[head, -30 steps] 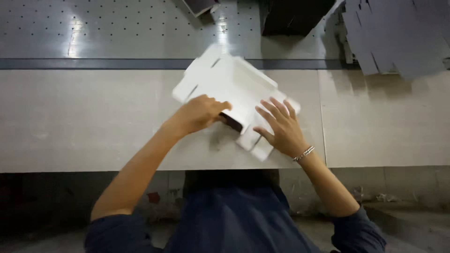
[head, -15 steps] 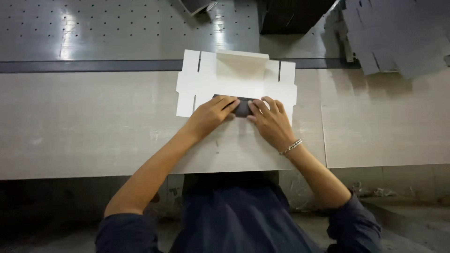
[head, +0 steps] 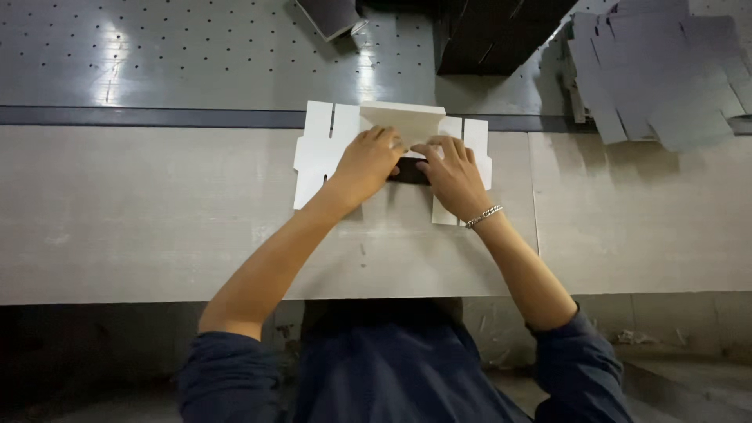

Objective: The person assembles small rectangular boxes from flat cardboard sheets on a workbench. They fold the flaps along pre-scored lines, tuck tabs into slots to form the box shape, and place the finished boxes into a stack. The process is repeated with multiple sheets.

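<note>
A flat white cardboard box blank [head: 325,149], cut with slots and flaps, lies on the pale surface [head: 141,219], at its far edge beside a dark strip. The left hand [head: 366,160] and the right hand [head: 450,168] are close together on the middle of the blank, almost touching. Between them sits a small black object [head: 409,171]; I cannot tell exactly what it is. Both hands press down, fingers bent, and the fingertips reach a middle flap [head: 403,119] that stands partly lifted. Neither hand seems closed around anything; they push and hold more than they grip.

To fold well here, I judge it is best to keep the palms firmly on the base, so the blank does not slide, and to bend the flap along its crease line with even pressure from both sides.

Both forearms stretch forward from the body, elbows wide, wrists low. The right wrist wears a thin metal bracelet [head: 483,215]. A stack of grey cut sheets [head: 666,78] lies far right, well apart.
</note>
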